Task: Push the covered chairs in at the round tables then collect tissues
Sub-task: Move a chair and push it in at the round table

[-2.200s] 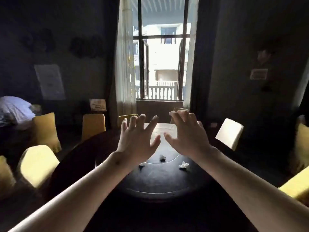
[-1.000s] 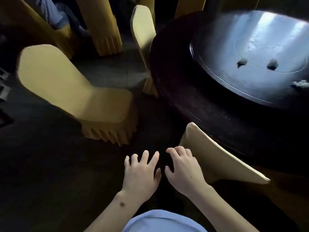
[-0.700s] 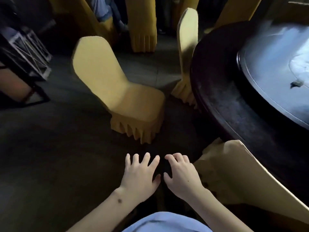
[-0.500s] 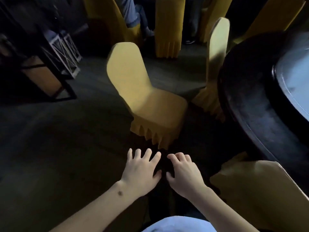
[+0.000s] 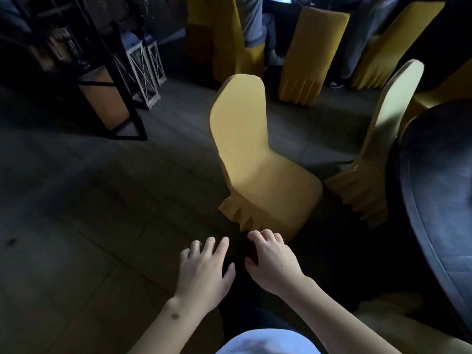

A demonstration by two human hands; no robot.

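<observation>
A yellow covered chair [image 5: 258,169] stands pulled away from the dark round table [image 5: 434,190], its seat facing me. A second covered chair [image 5: 378,154] sits close against the table's edge on the right. My left hand [image 5: 204,269] and my right hand [image 5: 273,259] hover side by side just in front of the near chair's skirt, fingers relaxed, holding nothing. No tissues show in this view.
A black metal shelf frame [image 5: 107,80] and a white lantern [image 5: 143,70] stand at the left. More yellow covered chairs [image 5: 309,57] with seated people fill the back. Another chair's cover [image 5: 408,328] lies dim at the lower right. Dark floor tiles spread left.
My view has swung left and down from the table top to the floor and the pulled-out chair. My hands dropped low, stayed empty and now reach close to the chair.
</observation>
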